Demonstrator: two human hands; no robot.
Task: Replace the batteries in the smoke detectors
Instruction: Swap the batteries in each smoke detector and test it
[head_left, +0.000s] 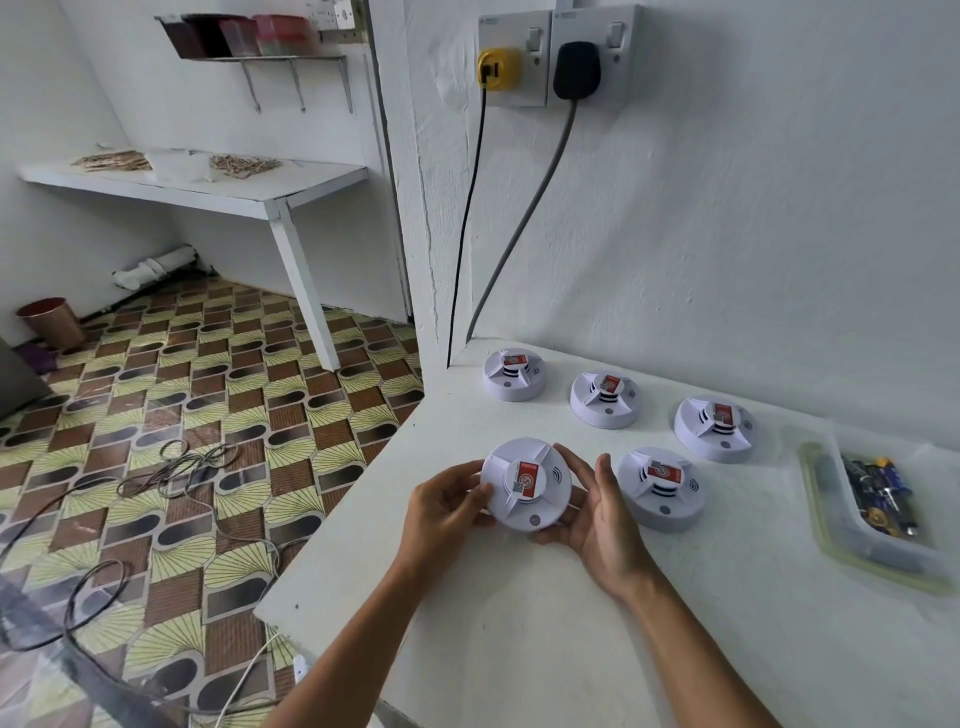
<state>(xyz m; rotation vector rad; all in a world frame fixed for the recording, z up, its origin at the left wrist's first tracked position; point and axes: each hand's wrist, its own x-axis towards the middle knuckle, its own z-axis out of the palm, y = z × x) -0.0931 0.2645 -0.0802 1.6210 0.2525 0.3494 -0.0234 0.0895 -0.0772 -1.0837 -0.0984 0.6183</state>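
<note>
Between the two hands, just above the near corner of the white counter (519, 649), a round white smoke detector (525, 486) is held face up, its red label showing. From the head view, the left hand (447, 506) comes in from below with the forearm angled up to the right; its fingers curl round the detector's left edge and the thumb presses on the rim. The right hand (597, 514) cups the opposite edge, palm turned toward the detector, fingers curved along its far side and thumb under the near rim. Just right of the grip, close to the right hand's knuckles, a second detector (661, 488) lies on the counter. Beyond the grip, three more detectors (605, 399) sit in a loose row near the wall. Farther right of the grip, a clear plastic container (841, 540) holds batteries (878, 488). Above and behind, two cables (519, 208) hang from wall sockets down to the counter's back corner.
</note>
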